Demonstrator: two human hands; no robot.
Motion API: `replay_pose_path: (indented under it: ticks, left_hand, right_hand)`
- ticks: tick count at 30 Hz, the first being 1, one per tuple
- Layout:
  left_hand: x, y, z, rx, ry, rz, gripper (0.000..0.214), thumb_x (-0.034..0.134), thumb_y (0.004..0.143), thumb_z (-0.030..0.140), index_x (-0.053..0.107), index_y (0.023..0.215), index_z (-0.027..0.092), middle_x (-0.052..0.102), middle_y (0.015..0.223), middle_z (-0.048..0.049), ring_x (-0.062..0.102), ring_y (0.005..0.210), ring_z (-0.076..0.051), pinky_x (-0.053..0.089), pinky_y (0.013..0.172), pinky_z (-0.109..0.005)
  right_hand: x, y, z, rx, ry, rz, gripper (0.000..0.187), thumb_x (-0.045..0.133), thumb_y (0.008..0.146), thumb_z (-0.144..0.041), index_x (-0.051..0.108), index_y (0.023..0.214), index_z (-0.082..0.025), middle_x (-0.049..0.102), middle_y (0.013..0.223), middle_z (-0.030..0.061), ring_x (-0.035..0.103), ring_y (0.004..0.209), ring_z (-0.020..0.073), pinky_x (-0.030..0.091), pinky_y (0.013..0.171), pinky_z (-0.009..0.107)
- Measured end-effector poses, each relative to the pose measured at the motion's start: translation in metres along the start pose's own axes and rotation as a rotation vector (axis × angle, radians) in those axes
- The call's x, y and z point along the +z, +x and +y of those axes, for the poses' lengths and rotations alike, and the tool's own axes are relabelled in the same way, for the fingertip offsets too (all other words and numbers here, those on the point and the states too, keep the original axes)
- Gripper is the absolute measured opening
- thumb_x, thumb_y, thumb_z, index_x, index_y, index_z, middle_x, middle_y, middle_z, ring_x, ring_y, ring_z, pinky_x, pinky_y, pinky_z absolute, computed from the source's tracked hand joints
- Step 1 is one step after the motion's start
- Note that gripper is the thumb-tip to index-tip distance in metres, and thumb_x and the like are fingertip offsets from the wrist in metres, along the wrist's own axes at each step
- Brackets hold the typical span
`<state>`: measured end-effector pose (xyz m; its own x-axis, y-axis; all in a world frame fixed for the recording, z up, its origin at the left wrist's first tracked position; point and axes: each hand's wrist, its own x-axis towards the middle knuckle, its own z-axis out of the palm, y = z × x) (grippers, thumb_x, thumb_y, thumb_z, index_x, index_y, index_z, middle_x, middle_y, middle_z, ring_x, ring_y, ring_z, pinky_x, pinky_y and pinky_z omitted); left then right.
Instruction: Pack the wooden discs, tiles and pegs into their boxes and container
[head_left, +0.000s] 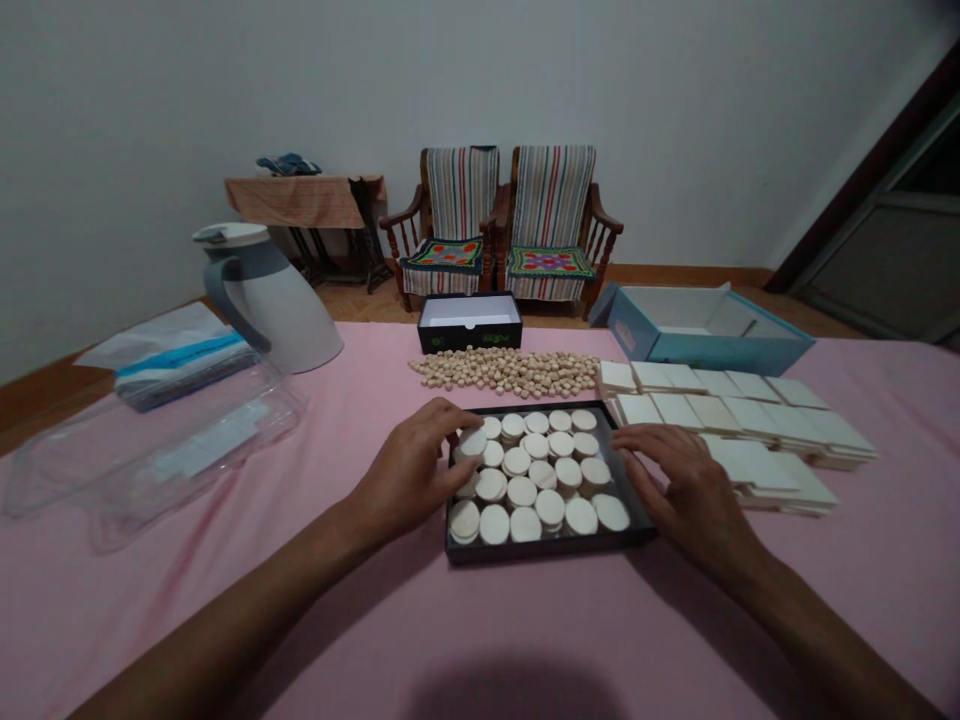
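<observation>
Round pale wooden discs (521,492) stand in stacked rows inside a shallow black box lid (547,546) in front of me. My left hand (412,465) reaches over the lid's left side, thumb and fingertips closed around a disc (472,442) at the upper left of the rows. My right hand (686,490) rests at the lid's right edge with fingers stretched out and thumb apart, holding no disc. The fingertips lie against the rim, partly hiding it.
Small wooden pieces (510,370) lie heaped behind the lid, before an open black box (470,335). Square wooden tiles (750,415) are stacked at right near a blue box (705,335). A jug (277,305), clear plastic packaging (187,450) and a blue-white packet (180,365) stand left.
</observation>
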<state>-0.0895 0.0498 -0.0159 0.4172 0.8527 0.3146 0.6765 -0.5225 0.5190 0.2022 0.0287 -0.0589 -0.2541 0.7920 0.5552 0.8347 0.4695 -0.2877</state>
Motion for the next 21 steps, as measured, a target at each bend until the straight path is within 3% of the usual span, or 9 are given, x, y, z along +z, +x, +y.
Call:
replay_pose_path:
  ticks: [5,11,14,21]
  left_hand:
    - [0.0,0.001,0.021,0.04,-0.087,-0.177,0.026,0.065,0.076,0.021,0.062,0.102,0.02,0.061,0.094,-0.0045,0.056,0.079,-0.014,0.045,0.071,-0.027]
    - [-0.006,0.0,0.025,0.109,-0.095,-0.435,0.029,0.063,0.076,0.018,0.064,0.105,0.022,0.063,0.099,-0.005,0.057,0.09,-0.017,0.045,0.079,-0.03]
    - [-0.007,0.001,0.023,0.094,-0.043,-0.425,0.03,0.063,0.076,0.019,0.063,0.105,0.022,0.062,0.099,-0.0049,0.057,0.09,-0.018,0.044,0.078,-0.03]
    - [-0.005,0.003,0.012,-0.03,0.132,-0.186,0.022,0.062,0.076,0.023,0.062,0.098,0.019,0.06,0.091,-0.0051,0.056,0.083,-0.018,0.044,0.072,-0.029]
  right_hand:
    - [0.001,-0.001,0.002,-0.004,0.001,-0.015,0.019,0.046,0.086,-0.023,0.062,0.095,-0.02,0.066,0.098,0.0082,0.059,0.094,0.0241,0.044,0.08,0.041]
    - [0.0,-0.001,0.001,-0.005,0.002,-0.019,0.02,0.045,0.087,-0.022,0.063,0.095,-0.02,0.067,0.098,0.0082,0.059,0.094,0.0239,0.043,0.08,0.041]
    - [0.001,-0.001,0.0,0.003,0.005,-0.032,0.02,0.045,0.087,-0.023,0.063,0.094,-0.02,0.067,0.097,0.008,0.059,0.094,0.0236,0.043,0.081,0.041]
    - [0.002,-0.001,0.001,-0.002,0.0,-0.022,0.02,0.044,0.086,-0.022,0.063,0.093,-0.02,0.067,0.096,0.0078,0.059,0.091,0.0233,0.043,0.08,0.04]
